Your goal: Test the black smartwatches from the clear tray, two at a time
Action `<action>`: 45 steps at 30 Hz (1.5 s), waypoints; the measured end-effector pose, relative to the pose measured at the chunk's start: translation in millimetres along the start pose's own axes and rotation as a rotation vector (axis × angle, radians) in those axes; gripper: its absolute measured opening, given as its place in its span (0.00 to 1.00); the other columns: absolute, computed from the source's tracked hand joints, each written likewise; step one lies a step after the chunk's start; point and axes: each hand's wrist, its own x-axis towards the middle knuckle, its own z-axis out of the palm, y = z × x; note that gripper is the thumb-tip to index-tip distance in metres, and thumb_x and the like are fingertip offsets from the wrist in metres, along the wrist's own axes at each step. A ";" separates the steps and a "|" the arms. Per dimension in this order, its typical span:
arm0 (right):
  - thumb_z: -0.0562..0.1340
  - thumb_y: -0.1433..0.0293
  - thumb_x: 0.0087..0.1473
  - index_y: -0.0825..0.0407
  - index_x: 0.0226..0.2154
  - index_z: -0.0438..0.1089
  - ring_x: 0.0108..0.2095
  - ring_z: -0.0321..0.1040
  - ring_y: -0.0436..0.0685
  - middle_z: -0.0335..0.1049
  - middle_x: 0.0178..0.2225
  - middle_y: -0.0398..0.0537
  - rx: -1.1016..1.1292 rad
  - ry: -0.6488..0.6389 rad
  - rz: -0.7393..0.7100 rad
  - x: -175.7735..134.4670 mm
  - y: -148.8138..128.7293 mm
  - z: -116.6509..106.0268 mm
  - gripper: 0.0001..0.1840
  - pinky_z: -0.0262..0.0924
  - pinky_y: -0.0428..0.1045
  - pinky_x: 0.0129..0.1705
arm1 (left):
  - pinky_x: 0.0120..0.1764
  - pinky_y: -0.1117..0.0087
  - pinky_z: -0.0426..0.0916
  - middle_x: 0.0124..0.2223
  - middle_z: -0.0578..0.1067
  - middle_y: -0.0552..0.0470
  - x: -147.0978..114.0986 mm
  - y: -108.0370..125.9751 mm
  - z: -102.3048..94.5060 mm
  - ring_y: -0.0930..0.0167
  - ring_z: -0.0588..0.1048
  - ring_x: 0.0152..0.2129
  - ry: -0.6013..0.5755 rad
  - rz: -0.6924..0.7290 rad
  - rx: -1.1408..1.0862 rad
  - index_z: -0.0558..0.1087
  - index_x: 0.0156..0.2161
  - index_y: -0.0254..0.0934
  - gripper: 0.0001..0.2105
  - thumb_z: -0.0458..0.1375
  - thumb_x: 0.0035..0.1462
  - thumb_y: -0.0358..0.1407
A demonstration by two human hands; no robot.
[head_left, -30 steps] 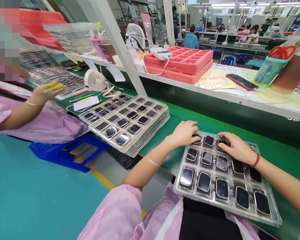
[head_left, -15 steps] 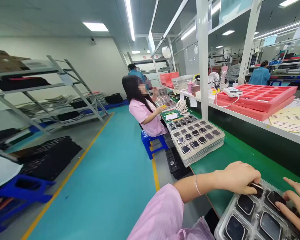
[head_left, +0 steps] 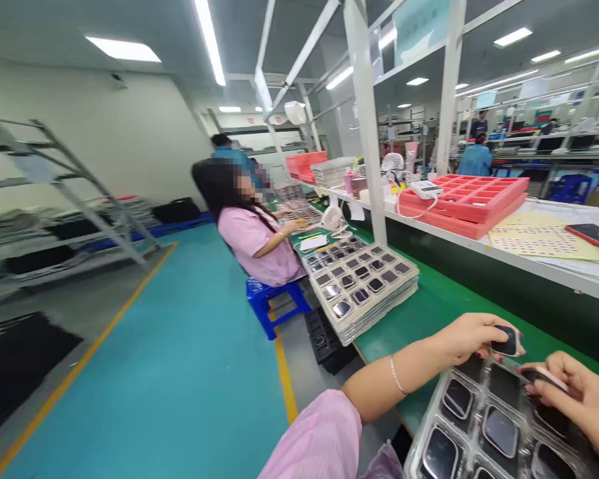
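Note:
My left hand (head_left: 466, 338) grips a dark, rounded-square watch face (head_left: 505, 340) between thumb and fingers, just above the far corner of the clear plastic tray (head_left: 426, 426). Close beside it, my right hand (head_left: 586, 396) pinches a second watch face (head_left: 548, 380), tilted so its rim shows, over the tray's right side. Under both hands, the tray's pockets hold several more dark watch faces with pale metal rims, such as one watch face (head_left: 500, 429) near the middle. The tray's lower right part is hidden by my right hand and the frame edge.
Farther along the green bench (head_left: 429, 306) stands a stack of filled trays (head_left: 379, 319). A co-worker in pink (head_left: 259, 239) sits on a blue stool (head_left: 274, 299). On the shelf above the bench are red foam trays (head_left: 479, 199), papers (head_left: 534, 233) and a phone (head_left: 594, 238).
Both hands have lifted watch faces up out of the tray pockets and come nearer each other. The view has turned to the right. The co-worker's raised hand has come down.

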 end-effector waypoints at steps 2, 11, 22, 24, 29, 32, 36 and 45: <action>0.66 0.49 0.51 0.48 0.35 0.66 0.28 0.69 0.57 0.70 0.29 0.47 0.204 -0.083 0.157 -2.5 -4.9 -11.2 0.21 0.67 0.49 0.27 | 0.18 0.79 0.50 0.34 0.77 0.46 3.2 -0.5 0.1 0.79 0.67 0.17 -0.069 -0.048 -0.106 0.75 0.45 0.30 0.17 0.61 0.48 0.35; 0.71 0.60 0.52 0.48 0.54 0.69 0.34 0.69 0.52 0.72 0.38 0.48 0.763 -0.202 0.308 1.8 -35.2 -23.4 0.29 0.71 0.44 0.34 | 0.24 0.79 0.61 0.46 0.76 0.42 -4.5 -1.3 -5.5 0.74 0.75 0.27 -0.188 -0.088 -0.292 0.69 0.59 0.36 0.30 0.68 0.50 0.36; 0.68 0.59 0.55 0.50 0.55 0.67 0.38 0.73 0.54 0.71 0.41 0.50 0.616 -0.143 0.198 -6.4 -31.8 -16.0 0.27 0.73 0.46 0.36 | 0.26 0.77 0.69 0.44 0.75 0.44 -5.7 -5.6 -0.6 0.69 0.77 0.33 -0.118 -0.028 -0.071 0.69 0.55 0.33 0.25 0.65 0.54 0.41; 0.66 0.60 0.56 0.49 0.57 0.64 0.43 0.72 0.57 0.70 0.46 0.51 0.530 -0.085 0.156 -7.0 -31.9 -13.2 0.28 0.73 0.48 0.38 | 0.29 0.75 0.71 0.46 0.74 0.43 -5.6 -6.0 1.8 0.68 0.77 0.37 -0.086 0.010 0.005 0.69 0.55 0.34 0.23 0.62 0.55 0.37; 0.61 0.67 0.55 0.52 0.56 0.61 0.38 0.72 0.56 0.71 0.42 0.51 0.296 -0.039 0.037 -10.7 -37.4 -7.3 0.26 0.72 0.51 0.37 | 0.28 0.76 0.69 0.44 0.76 0.44 -7.8 -4.0 6.5 0.70 0.77 0.35 -0.033 0.051 0.171 0.68 0.55 0.33 0.23 0.56 0.52 0.28; 0.60 0.68 0.55 0.52 0.54 0.62 0.35 0.72 0.54 0.71 0.45 0.54 0.266 -0.005 0.021 -11.6 -39.6 -6.3 0.24 0.71 0.50 0.34 | 0.27 0.77 0.67 0.44 0.76 0.44 -9.6 -3.5 8.4 0.71 0.77 0.34 -0.017 0.057 0.240 0.68 0.53 0.32 0.21 0.54 0.52 0.28; 0.61 0.67 0.55 0.53 0.51 0.64 0.32 0.71 0.52 0.72 0.46 0.55 0.275 -0.019 0.020 -11.6 -40.3 -8.8 0.20 0.70 0.48 0.32 | 0.27 0.78 0.67 0.41 0.77 0.46 -11.5 -3.4 9.8 0.72 0.77 0.32 0.000 0.050 0.274 0.69 0.52 0.31 0.19 0.55 0.54 0.30; 0.59 0.60 0.60 0.54 0.45 0.67 0.26 0.69 0.50 0.74 0.37 0.50 0.310 -0.069 0.037 -12.3 -43.3 -10.7 0.16 0.67 0.46 0.28 | 0.25 0.78 0.65 0.36 0.77 0.49 -13.3 -0.8 9.5 0.74 0.75 0.26 0.027 0.055 0.260 0.72 0.45 0.30 0.14 0.58 0.56 0.37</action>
